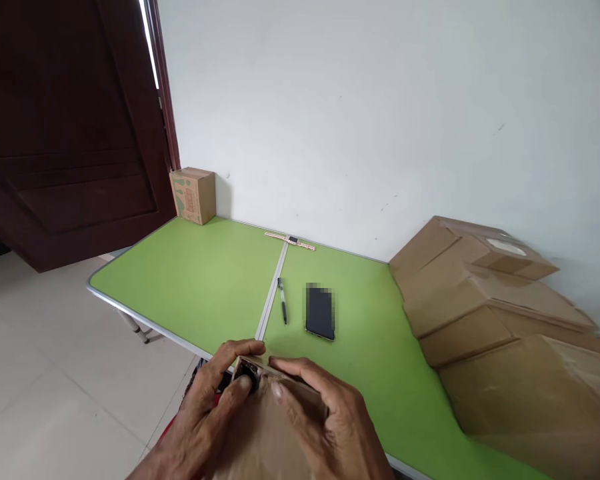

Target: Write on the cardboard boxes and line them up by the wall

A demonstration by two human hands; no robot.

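Two hands, left [203,415], right [331,421], curled round box [261,437].

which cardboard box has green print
The small brown cardboard box on the green table, far-left corner; the big brown stacked boxes and the held box between left hand and right hand are plain.

white wall [380,100], dark door [70,133], tiled floor [40,373]

Matt brown cardboard box [267,427] under both hands; the desk [190,280] shows smooth green laminate, metal-edged; glossy black phone [320,313]; dark varnished wooden door [70,133]; polished floor tiles [40,373].
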